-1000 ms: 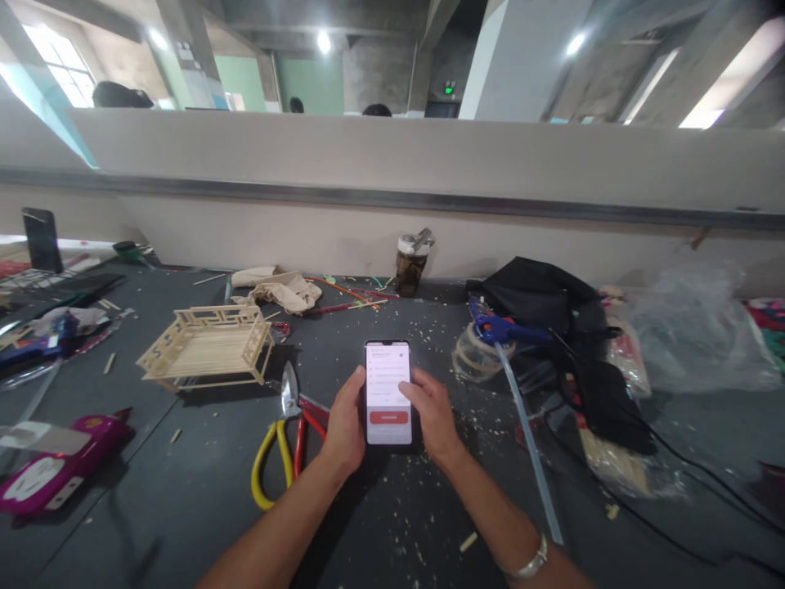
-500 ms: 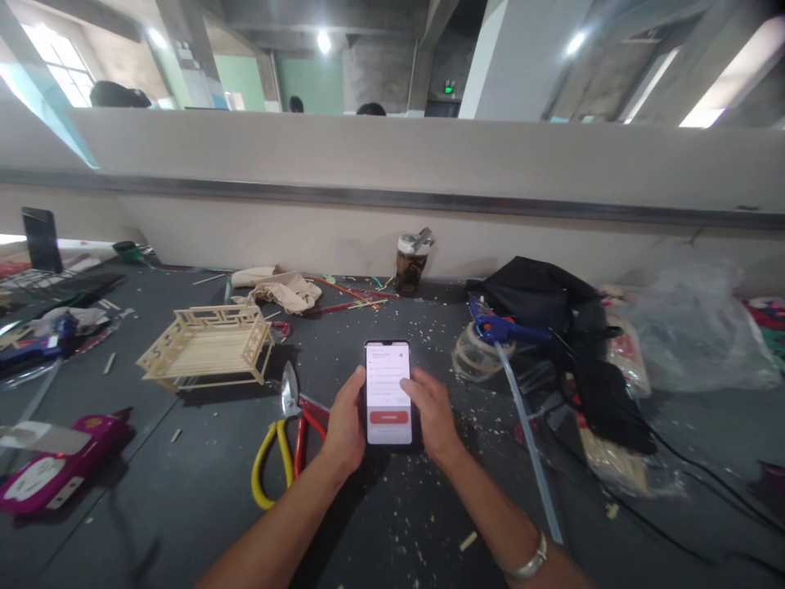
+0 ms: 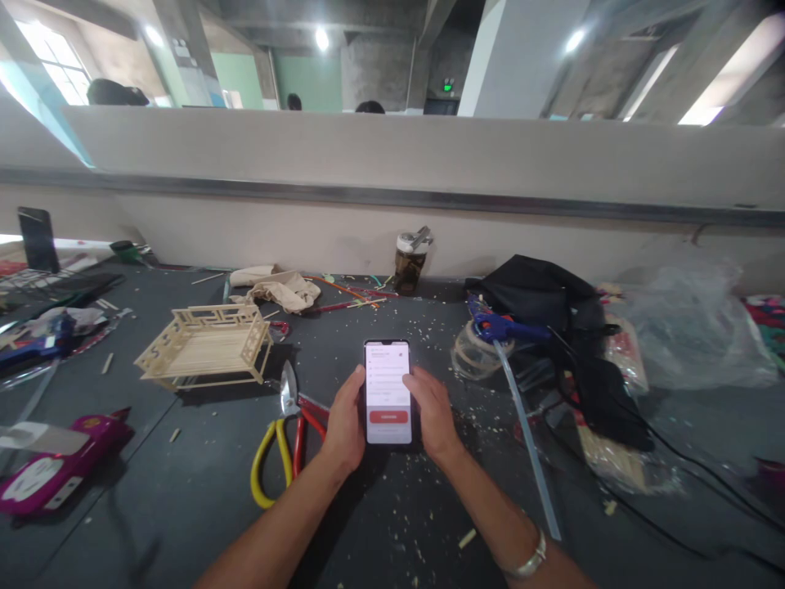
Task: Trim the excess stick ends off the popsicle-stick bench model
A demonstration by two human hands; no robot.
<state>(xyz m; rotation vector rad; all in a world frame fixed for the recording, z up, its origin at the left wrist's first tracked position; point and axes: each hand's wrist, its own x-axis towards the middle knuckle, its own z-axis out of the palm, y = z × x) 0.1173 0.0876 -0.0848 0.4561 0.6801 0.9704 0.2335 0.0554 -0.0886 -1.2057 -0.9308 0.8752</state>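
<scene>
A smartphone (image 3: 387, 393) with a lit white screen and a red button is held over the dark table (image 3: 184, 491). My left hand (image 3: 345, 421) grips its left edge, fingers wrapped behind it. My right hand (image 3: 432, 413) holds the right edge, its thumb resting on the screen. A silver bracelet (image 3: 528, 563) sits on my right wrist. Just left of my left hand lie yellow-and-red handled shears (image 3: 285, 438). A small stick-built wooden bench model (image 3: 205, 343) stands further left.
A blue glue gun (image 3: 503, 328) and tape roll (image 3: 473, 353) lie to the right, beside a black bag (image 3: 545, 298), cables and a plastic bag (image 3: 693, 327). A jar (image 3: 410, 262) stands by the wall. A pink case (image 3: 58, 466) lies at left. Wood chips litter the table.
Almost nothing: my right thumb has shifted slightly on the screen, and the view has drifted a little.
</scene>
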